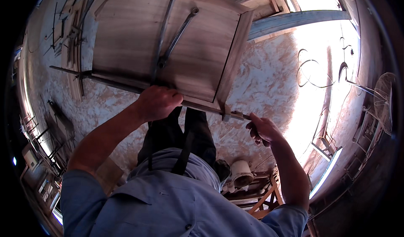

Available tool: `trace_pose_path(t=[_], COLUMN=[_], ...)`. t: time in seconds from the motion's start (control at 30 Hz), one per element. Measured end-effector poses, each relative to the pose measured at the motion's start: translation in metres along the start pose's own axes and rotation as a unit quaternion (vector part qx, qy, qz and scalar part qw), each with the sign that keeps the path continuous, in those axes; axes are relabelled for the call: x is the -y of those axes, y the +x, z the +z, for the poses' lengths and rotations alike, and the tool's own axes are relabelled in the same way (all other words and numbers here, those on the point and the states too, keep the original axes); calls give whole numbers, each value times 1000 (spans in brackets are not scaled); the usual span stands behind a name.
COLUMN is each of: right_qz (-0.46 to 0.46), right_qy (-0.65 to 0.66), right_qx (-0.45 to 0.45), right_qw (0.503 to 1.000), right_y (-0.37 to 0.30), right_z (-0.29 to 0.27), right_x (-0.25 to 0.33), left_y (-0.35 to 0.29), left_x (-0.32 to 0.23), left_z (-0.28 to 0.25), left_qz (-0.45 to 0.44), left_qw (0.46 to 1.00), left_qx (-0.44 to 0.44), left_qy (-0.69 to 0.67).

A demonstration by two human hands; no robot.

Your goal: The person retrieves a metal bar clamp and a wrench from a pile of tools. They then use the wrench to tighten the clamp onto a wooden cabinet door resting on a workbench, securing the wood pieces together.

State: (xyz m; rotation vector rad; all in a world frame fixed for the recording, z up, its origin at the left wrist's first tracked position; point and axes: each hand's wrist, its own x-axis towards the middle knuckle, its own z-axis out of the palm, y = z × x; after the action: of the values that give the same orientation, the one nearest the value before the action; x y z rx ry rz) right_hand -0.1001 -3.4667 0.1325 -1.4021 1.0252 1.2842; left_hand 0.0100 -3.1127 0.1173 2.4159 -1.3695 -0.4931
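Note:
A wooden panel (198, 47) in a frame lies before me. Along its near edge runs a dark metal bar clamp (113, 84). My left hand (160, 102) is closed at that bar, its fingers curled and partly hidden, near the lower end of a second metal bar (166, 24) that crosses the panel. At the near right corner, the clamp's end (227, 114) presses by the frame. My right hand (263, 129) is closed on the clamp's handle (246, 116), to the right of that corner. A long wrench (179, 37) with a ring end rests on the panel.
A blue-grey beam (299, 22) extends right from the panel's far side. Wooden strips (73, 56) and metal rods lie at left. A white bucket (242, 172) stands near my feet, with a fan (383, 98) at far right. Cable loops (313, 73) lie on the mottled floor (269, 73).

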Motion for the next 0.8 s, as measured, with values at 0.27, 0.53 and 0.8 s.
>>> trace_pose_path(t=[0.27,0.53,0.8], right_qz=[-487,-608,-632], right_qy=[-375,-470,-463], right_qx=[-167,-199,-184], right_qw=[771,607,594], right_y=[2,11,16], right_z=[4,-14,-22], right_x=[-63,-54,-49], left_y=[4,1,4], left_x=[3,5,4], left_z=[-2,-2,-7], left_qz=[-1,13,13], left_qw=[1000,1000,999], left_qx=[6,12,28], left_qy=[-17,-23,-31])
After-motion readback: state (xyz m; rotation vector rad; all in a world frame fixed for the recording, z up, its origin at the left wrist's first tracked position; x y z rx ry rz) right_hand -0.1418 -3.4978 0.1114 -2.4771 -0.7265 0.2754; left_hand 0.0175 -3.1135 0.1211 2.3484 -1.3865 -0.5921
